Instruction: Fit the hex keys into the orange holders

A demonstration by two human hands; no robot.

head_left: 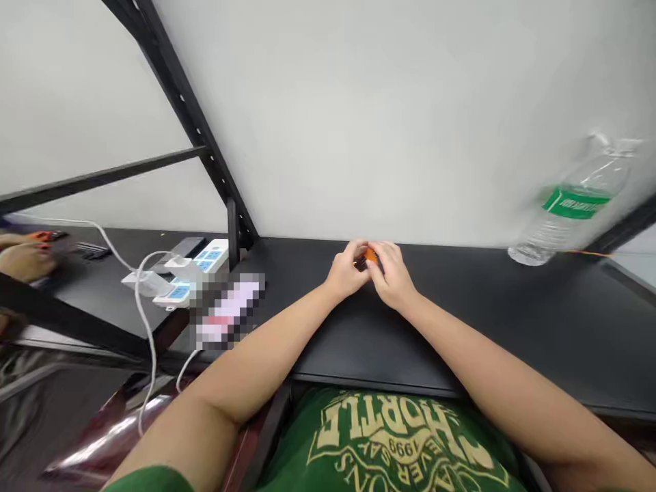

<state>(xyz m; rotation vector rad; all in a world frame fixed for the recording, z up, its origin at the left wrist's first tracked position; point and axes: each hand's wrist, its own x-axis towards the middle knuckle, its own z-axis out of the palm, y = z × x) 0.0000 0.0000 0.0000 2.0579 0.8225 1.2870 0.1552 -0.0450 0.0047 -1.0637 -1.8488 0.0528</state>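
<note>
Sweeping right, our black tabletop (512,307) leaves room to the front edge (379,385); a black post (179,99) rises left, a bottle (577,201), contents uncertain, stands far right, a power strip (212,254) lies beside the post, and look, our left hand (347,272) and right hand (393,277), curled close, hold an orange piece (371,255) toward the back.

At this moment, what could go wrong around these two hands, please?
The small orange object is largely covered by the left hand and right hand, so a slip onto the black table might be noticed late. Also, the white cable hangs loosely near the left arm; a sideways elbow movement could perhaps catch it.
</note>
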